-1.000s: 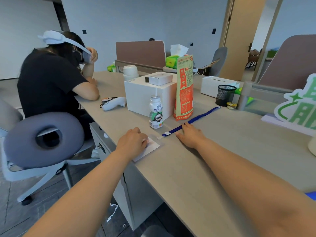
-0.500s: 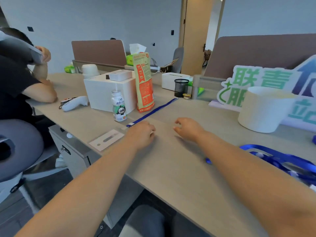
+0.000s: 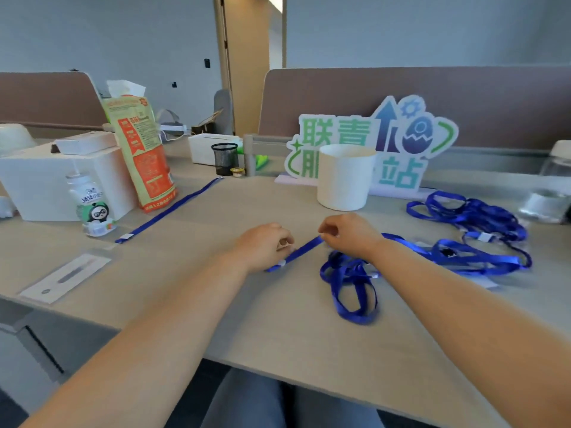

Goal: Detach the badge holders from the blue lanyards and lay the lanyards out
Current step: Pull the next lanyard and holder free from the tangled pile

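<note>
You hold one blue lanyard (image 3: 304, 248) between both hands, low over the counter (image 3: 278, 335).

Your left hand (image 3: 265, 247) has its fingers curled and pinches the strap near its lower end, where a small white piece shows. It may be the clip, but blur hides it. Your right hand (image 3: 349, 236) pinches the same strap further up, and the stretch between the two runs straight. The rest of that strap falls in loose loops on the counter under your right wrist. A pile of lanyards (image 3: 472, 230) lies tangled to the right, near the white cup (image 3: 344, 176). On the left, one laid-out lanyard (image 3: 173, 208) runs straight beside the orange bag (image 3: 140, 149) and the bottle (image 3: 91, 205). A clear badge holder (image 3: 66, 274) lies flat near the counter's edge, well apart from your hands.
</note>
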The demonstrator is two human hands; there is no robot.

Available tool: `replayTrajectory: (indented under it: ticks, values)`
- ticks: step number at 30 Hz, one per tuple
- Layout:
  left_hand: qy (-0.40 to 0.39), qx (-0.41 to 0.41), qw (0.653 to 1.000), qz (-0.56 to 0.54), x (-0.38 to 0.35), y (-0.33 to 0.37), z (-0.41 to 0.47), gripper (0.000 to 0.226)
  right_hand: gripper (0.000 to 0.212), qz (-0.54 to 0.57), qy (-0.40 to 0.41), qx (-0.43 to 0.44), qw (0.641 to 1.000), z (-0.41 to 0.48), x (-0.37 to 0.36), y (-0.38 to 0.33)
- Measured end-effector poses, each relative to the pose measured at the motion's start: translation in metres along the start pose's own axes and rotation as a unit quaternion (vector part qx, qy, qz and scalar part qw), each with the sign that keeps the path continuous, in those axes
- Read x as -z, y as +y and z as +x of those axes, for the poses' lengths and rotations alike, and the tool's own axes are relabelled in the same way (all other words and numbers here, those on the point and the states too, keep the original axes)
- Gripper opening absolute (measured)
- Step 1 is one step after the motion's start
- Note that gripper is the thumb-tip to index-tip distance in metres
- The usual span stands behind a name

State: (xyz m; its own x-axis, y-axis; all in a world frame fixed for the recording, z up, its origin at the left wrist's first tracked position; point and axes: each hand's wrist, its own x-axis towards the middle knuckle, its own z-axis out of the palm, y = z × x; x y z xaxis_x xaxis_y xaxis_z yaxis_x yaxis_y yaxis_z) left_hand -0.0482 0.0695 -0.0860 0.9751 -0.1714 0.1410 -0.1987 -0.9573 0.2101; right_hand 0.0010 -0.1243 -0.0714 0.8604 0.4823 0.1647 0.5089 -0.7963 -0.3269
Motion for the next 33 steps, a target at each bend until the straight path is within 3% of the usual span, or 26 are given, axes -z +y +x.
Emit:
replayTrajectory:
  ticks: [5,10,16,23,27,33]
  values:
    - [-0.026,0.033,0.999,0.032,-0.002,0.003,0.002,0.033,0.022,0.008,-0.01,-0.004,1.0,-0.024,0.002,0.015]
    - [-0.032,0.043,0.998,-0.024,-0.009,0.009,0.009,0.023,0.021,0.014,-0.008,-0.013,1.0,-0.04,0.003,0.021]
    - [-0.036,-0.002,0.998,-0.045,-0.018,0.038,0.025,0.014,0.019,0.033,0.019,-0.03,0.999,-0.062,0.006,0.043]
    - [-0.04,-0.086,0.987,-0.131,-0.023,0.093,0.044,0.022,0.017,0.045,0.066,-0.11,0.991,-0.09,0.036,0.084]
    - [-0.079,-0.138,0.984,-0.081,-0.033,0.115,0.051,0.036,0.014,0.043,0.082,-0.126,0.988,-0.104,0.04,0.097]
    - [-0.006,-0.226,0.972,-0.056,-0.036,0.135,0.055,0.047,0.011,0.033,0.072,-0.126,0.989,-0.122,0.048,0.111]
